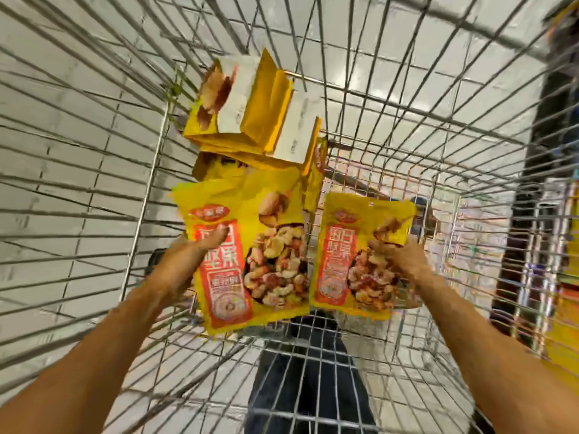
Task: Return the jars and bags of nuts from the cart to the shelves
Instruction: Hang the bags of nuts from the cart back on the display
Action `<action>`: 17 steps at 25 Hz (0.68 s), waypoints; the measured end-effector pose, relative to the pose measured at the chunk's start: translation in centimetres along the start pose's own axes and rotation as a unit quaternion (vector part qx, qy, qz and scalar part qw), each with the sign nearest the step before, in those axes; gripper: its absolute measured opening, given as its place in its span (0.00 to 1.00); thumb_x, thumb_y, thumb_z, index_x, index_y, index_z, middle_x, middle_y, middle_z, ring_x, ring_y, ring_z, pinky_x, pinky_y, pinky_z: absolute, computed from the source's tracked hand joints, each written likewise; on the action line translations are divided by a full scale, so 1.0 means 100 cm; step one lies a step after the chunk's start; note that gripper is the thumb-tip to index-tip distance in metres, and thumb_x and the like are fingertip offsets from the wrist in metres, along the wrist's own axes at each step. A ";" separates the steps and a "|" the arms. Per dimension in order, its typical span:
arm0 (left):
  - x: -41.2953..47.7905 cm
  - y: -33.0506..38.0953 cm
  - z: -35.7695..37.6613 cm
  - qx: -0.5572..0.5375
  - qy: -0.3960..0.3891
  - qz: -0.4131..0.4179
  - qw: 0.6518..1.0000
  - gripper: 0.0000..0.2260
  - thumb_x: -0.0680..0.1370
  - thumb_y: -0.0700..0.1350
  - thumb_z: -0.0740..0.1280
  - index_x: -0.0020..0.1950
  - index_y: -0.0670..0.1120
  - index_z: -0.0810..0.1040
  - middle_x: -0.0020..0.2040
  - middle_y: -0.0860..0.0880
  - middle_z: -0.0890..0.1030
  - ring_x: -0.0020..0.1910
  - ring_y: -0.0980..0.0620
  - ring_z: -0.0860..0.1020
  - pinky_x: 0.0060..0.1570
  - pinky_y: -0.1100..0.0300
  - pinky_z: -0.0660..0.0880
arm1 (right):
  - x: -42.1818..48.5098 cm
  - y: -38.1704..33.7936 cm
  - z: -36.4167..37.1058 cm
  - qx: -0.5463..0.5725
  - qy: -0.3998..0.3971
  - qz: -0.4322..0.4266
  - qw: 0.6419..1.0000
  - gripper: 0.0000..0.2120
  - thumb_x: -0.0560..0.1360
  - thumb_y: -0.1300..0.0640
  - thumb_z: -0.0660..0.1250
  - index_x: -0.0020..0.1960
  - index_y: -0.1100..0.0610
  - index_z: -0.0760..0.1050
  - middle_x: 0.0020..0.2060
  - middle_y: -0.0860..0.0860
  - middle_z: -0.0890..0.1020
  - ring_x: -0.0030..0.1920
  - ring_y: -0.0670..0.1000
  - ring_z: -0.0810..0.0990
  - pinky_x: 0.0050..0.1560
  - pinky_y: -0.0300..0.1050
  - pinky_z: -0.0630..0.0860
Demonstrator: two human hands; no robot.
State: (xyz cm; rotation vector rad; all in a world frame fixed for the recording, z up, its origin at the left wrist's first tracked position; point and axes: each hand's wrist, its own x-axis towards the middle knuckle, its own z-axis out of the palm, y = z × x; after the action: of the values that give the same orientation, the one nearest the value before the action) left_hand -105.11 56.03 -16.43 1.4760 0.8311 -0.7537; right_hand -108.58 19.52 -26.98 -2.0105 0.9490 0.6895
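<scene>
I look down into a wire shopping cart (391,126). My left hand (200,249) grips a yellow bag of nuts (250,255) by its left edge, thumb over the red label. My right hand (398,258) grips a second, smaller-looking yellow bag of nuts (351,255) at its right side. Both bags face me, held above the cart floor. Beyond them, several more yellow bags (253,114) lie stacked against the cart's far left corner, their white backs showing. No jars are visible.
The cart's wire walls rise on all sides around my arms. White floor tiles show through the mesh. My dark trousers (310,371) appear below the cart floor. A dark upright and yellow store fittings (564,324) stand at the right edge.
</scene>
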 end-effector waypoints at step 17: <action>-0.319 0.272 0.135 0.029 -0.238 0.363 0.900 0.24 0.60 0.66 0.66 0.43 0.49 0.79 0.34 0.51 0.83 0.29 0.55 0.81 0.35 0.59 0.79 | -0.409 -0.116 -0.296 0.408 0.352 -0.270 0.798 0.29 0.62 0.38 0.68 0.54 0.58 0.76 0.50 0.54 0.82 0.44 0.42 0.80 0.50 0.39 0.75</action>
State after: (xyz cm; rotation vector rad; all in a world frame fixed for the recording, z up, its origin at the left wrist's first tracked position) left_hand -98.83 39.85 24.04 1.4186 -0.1335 -0.5222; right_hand -118.54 15.10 23.69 -1.5623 0.7816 -0.7523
